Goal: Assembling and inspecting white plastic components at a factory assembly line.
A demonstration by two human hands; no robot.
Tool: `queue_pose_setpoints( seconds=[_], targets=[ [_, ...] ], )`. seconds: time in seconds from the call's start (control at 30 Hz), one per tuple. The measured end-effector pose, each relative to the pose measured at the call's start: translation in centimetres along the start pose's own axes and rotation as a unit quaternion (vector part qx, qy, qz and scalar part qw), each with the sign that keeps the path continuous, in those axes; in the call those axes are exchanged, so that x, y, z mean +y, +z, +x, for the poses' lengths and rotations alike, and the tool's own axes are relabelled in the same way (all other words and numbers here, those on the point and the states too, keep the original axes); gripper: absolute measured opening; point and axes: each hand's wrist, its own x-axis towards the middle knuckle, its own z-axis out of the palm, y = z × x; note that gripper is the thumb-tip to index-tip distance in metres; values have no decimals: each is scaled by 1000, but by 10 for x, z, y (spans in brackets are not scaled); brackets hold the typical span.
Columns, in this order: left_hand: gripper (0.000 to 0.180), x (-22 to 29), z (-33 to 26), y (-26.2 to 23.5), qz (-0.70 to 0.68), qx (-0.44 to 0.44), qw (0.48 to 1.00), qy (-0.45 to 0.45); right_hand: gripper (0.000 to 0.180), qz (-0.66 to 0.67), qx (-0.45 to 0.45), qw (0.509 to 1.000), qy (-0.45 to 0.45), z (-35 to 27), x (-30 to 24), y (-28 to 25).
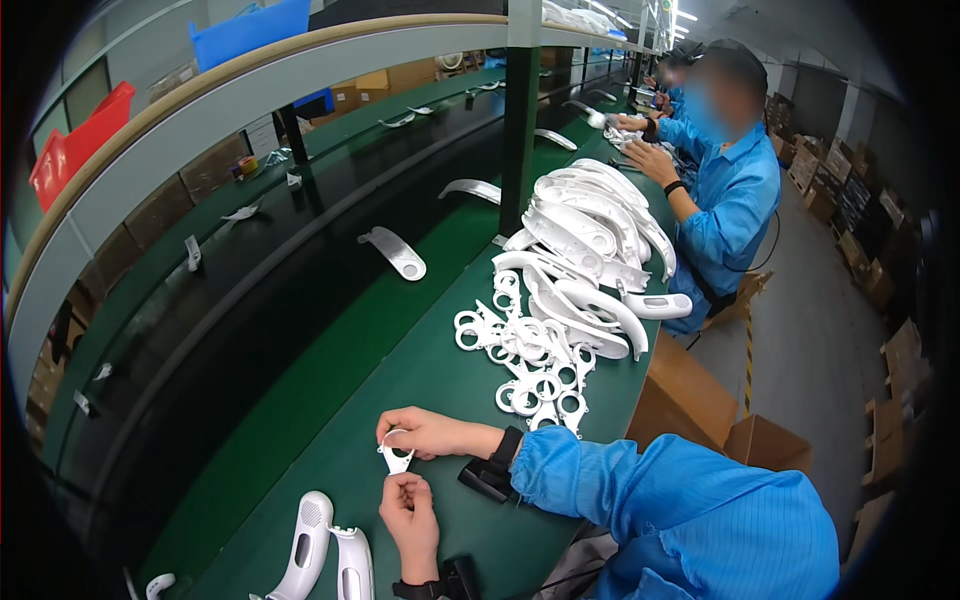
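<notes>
A white plastic part with a ring and a narrow tapering end (399, 462) is held over the green bench. My right hand (428, 434) is closed on its ring, thumb and fingers on the rim. Just below, the curled fingers of my left hand (408, 512) close at the narrow end, partly hiding it. Near my left hand, two long curved white shells (312, 535) with oval slots lie on the bench. Beyond my right hand is a loose heap of similar ring parts (541, 385).
A tall pile of curved white shells (590, 225) stands beyond the ring parts. A dark conveyor belt (290, 330) carries scattered white pieces past a green post (520, 130). A co-worker in blue (735, 200) works farther along. An open cardboard box (690, 395) stands beside the bench.
</notes>
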Motion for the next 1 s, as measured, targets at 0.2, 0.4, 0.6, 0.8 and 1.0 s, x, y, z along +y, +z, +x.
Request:
queue_pose_setpoints(
  seconds=[0.2,0.4,0.6,0.8,1.0],
  targets=[
    [5,1,-1,1,7,3,1000,0,9,2,4,1000,5,-5,-5,2],
    [5,4,-5,0,19,-3,1000,4,9,19,2,1000,6,-4,3,2],
    [3,3,-2,-2,35,-18,999,34,21,0,24,999,-26,4,7,0],
    [5,11,4,9,82,-32,994,62,11,-17,42,999,-25,-10,-12,-9],
    [4,0,3,-3,89,8,994,63,9,-22,31,999,-8,5,2,4]
  ],
)
